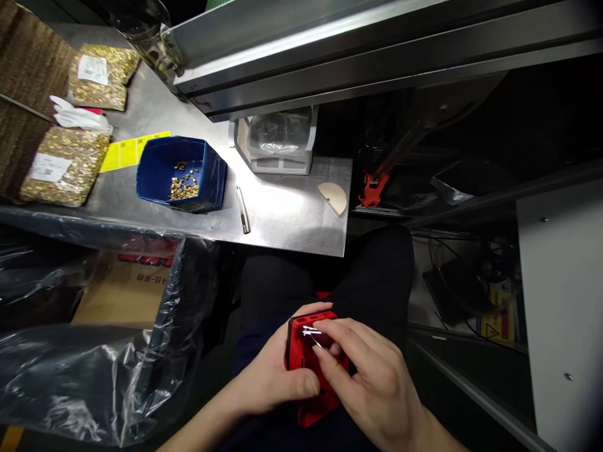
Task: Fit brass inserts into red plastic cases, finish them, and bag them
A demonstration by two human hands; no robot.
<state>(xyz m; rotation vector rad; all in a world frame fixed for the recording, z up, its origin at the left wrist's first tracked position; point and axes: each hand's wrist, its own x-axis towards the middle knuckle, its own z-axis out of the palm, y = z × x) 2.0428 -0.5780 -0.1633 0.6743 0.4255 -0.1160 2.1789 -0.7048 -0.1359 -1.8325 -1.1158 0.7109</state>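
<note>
A red plastic block [308, 370] is being gripped over the lap by the left hand [273, 380]; the right hand [372, 383], fingers half-curled, is pressing on its top face, long axis running away from the body.

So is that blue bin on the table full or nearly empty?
Nearly empty. The blue bin holds only a small scatter of gold bits on its floor, with bare blue walls above them.

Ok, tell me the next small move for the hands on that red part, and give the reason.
Probably keep the left hand gripping the red plastic part and let the right hand press its fingertips on the shiny top face, since they already rest there, over the lap.
</note>
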